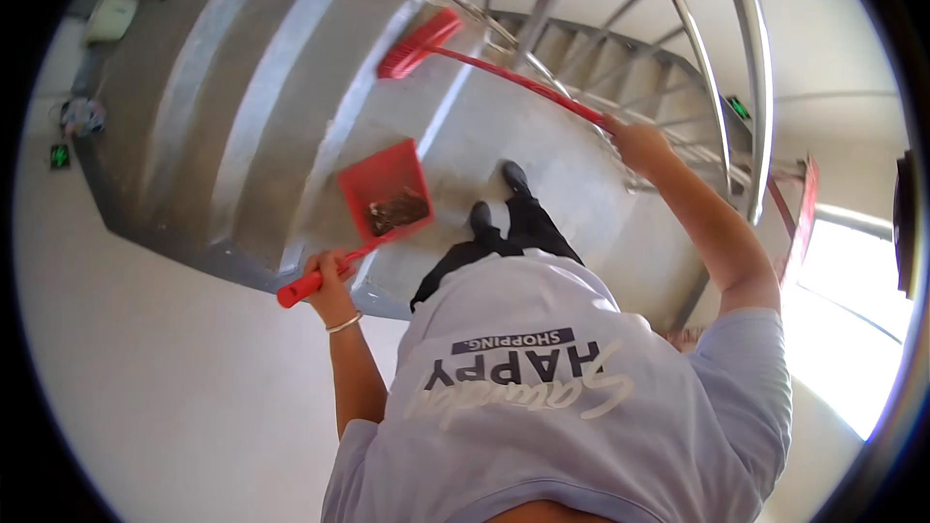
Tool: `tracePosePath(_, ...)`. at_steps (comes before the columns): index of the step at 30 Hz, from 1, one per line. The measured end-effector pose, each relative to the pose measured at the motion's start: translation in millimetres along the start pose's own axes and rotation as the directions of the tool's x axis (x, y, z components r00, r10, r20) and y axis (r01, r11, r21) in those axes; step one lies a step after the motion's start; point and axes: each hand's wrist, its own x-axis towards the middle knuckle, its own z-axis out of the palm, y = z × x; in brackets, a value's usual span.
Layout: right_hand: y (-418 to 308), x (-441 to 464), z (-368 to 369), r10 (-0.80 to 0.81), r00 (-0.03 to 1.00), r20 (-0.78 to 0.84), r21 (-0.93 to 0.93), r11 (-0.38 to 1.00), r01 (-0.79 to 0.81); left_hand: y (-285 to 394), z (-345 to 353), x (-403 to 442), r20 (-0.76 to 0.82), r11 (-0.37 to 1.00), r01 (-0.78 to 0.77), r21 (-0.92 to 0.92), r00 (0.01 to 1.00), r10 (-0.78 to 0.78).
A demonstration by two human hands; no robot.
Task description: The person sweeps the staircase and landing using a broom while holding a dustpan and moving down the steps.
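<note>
My left hand is closed around the handle of a red dustpan. A small heap of dark debris lies in the pan, towards its handle side. The pan is over the stairs, in front of my feet; whether it touches a step I cannot tell. My right hand grips the red handle of a broom beside the railing. The red broom head is at a stair edge near the railing, apart from the dustpan.
Concrete stairs with pale edge strips run off to the upper left. A metal railing bounds the upper right, with another flight beyond it. A white bin and a bag-like bundle stand far left. A bright window is at right.
</note>
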Motion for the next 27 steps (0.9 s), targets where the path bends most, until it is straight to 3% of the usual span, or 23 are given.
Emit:
tracePosePath(6,-3,-56,33,0.053,0.984,0.171,0.102,0.992,-0.071,-23,-16,12,0.027,0.995,-0.032,0.094,0.999,0.03)
tracePosePath(8,5,-56,54,0.012,0.997,0.076,0.244,0.969,-0.03,-24,-24,15,0.118,0.985,-0.063,0.159,0.992,0.045)
tracePosePath(15,0,-55,74,0.091,0.976,0.2,0.331,0.931,-0.154,-35,-34,25,0.303,0.96,-0.243,0.143,0.934,0.191)
tracePosePath(18,4,-51,82,0.006,0.991,0.131,0.389,0.92,-0.057,-28,-24,19,0.284,0.95,-0.278,0.144,0.931,0.229)
tracePosePath(20,-6,-43,69,0.121,0.889,0.442,0.538,0.757,-0.371,-27,-17,14,0.227,0.952,-0.273,0.136,0.944,0.238)
tracePosePath(22,-16,-31,68,0.076,0.906,0.417,0.613,0.712,-0.342,-33,-18,14,0.271,0.946,-0.311,0.092,0.922,0.277)
tracePosePath(24,-28,-16,71,0.023,0.916,0.4,0.64,0.709,-0.297,-33,-12,8,0.206,0.942,-0.321,0.102,0.933,0.296)
tracePosePath(26,-35,5,109,-0.079,0.982,0.173,0.597,0.801,-0.041,-37,-14,9,0.15,0.942,-0.318,0.111,0.942,0.3)
tracePosePath(27,-40,12,111,-0.075,0.98,0.186,0.636,0.769,-0.062,-39,-13,9,0.144,0.941,-0.326,0.094,0.939,0.311)
